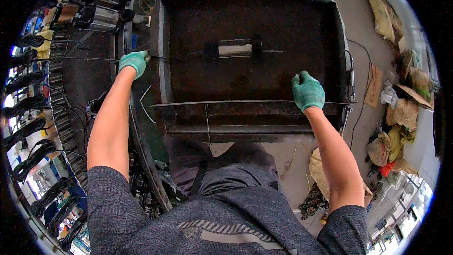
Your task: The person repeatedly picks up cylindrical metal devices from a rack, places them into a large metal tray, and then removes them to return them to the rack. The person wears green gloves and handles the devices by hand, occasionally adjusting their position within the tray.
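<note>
My left hand (134,63), in a green glove, is closed around a black cable (160,57) at the left rim of a dark metal tank (164,73). The cable runs over that rim to a shiny metal cylinder (235,48) with black ends, which lies in the middle of the tank. My right hand (308,91), gloved in green too, hovers over the tank's near right part, close to a thin bar (226,103) that crosses it. Its fingers are curled in, and nothing shows in them.
At the left stands a rack with several similar metal cylinders (104,18) and coiled black cables (29,127). A metal latch (351,82) sits on the tank's right side. Along the right wall lie sacks (403,113) and flattened cardboard (374,86). A loose cable (369,61) trails on the floor.
</note>
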`<state>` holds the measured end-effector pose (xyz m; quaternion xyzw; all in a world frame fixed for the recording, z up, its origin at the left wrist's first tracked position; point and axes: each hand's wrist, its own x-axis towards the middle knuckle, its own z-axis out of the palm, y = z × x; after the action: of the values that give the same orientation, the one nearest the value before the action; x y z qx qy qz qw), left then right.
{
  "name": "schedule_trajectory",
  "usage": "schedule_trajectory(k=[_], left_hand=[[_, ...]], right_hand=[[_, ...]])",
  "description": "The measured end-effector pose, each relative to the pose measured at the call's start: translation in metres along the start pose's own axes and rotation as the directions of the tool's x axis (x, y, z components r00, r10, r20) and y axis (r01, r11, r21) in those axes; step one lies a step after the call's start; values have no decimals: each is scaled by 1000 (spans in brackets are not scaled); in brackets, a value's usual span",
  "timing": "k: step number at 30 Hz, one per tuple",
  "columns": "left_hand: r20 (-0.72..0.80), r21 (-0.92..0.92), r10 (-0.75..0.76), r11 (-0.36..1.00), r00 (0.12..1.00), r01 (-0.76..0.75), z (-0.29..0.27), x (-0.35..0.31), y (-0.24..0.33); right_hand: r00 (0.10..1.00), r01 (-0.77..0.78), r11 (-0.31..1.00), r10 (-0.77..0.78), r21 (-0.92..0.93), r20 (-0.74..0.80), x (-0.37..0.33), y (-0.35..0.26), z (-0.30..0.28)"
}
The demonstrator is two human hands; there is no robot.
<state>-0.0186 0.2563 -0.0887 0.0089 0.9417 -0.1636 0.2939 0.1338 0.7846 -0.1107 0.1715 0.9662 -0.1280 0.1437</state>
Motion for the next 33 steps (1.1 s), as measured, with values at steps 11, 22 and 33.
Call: schedule_trajectory(k=[11, 22, 33], left_hand=[[17, -19, -26, 999, 1000, 26, 4, 4, -2], [5, -5, 8, 1000, 1000, -8, -1, 1, 0], [13, -23, 17, 1000, 1000, -17, 2, 5, -3]], right_hand=[[1000, -8, 1000, 8, -2, 25, 2, 1, 3], [997, -22, 999, 24, -33, 72, 0, -3, -5], [998, -37, 999, 37, -12, 52, 1, -2, -3]])
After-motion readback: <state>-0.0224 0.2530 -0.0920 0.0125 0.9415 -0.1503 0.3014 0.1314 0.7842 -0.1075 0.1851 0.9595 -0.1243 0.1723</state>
